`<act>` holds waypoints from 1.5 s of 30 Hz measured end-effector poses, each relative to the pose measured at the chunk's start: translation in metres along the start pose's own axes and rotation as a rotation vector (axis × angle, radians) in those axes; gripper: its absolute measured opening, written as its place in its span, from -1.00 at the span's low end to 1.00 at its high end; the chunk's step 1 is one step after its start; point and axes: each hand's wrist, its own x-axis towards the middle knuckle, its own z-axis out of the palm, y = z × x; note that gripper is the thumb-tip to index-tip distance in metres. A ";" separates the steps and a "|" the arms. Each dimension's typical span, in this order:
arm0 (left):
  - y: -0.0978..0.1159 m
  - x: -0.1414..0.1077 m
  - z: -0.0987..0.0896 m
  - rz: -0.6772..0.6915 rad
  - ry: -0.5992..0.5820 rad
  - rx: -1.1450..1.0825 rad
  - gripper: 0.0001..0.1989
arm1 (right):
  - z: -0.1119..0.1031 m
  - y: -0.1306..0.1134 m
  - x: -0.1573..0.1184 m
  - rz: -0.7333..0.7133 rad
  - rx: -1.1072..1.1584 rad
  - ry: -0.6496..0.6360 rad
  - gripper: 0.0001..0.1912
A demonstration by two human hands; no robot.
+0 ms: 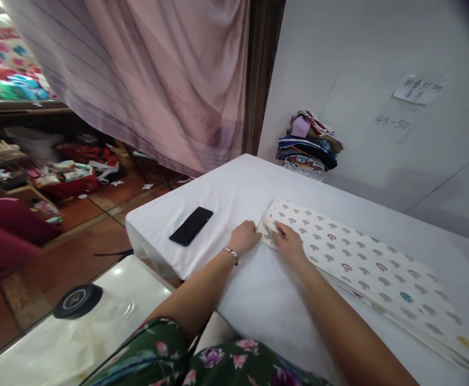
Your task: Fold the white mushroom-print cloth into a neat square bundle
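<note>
Green floral clothing (238, 370) fills the bottom of the view, nearest the camera, with two bare forearms reaching past it over a white-covered surface (266, 305). On the right half of that surface lies a patterned cloth (355, 262), printed with grey shapes and a few coloured ones, stretched out as a long strip. Several layers show along its near edge, so the lengthwise layering looks done, and most of the strip lies flat and fairly even.

What seems unfinished is the short left end, where both hands are at work. The right hand (291, 247) pinches a small bunched piece of the cloth between thumb and fingers, lifting it a little from the strip. The left hand (244, 238), a bracelet (231, 252) at its wrist, has its fingers curled close together at the corner beside it; whether any cloth is caught between them I cannot tell. That end appears not yet smoothed, and the strip is at full length, without a crosswise fold.

A dark phone (191, 226) lies apart from the cloth, left of the hands. Beyond the far edge, a pile of fabrics (309, 145) rises against the wall (363, 48).
</note>
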 end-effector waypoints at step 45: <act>0.020 0.032 0.002 -0.216 -0.146 -0.241 -0.73 | -0.189 0.061 -0.166 0.026 -0.624 0.053 -0.68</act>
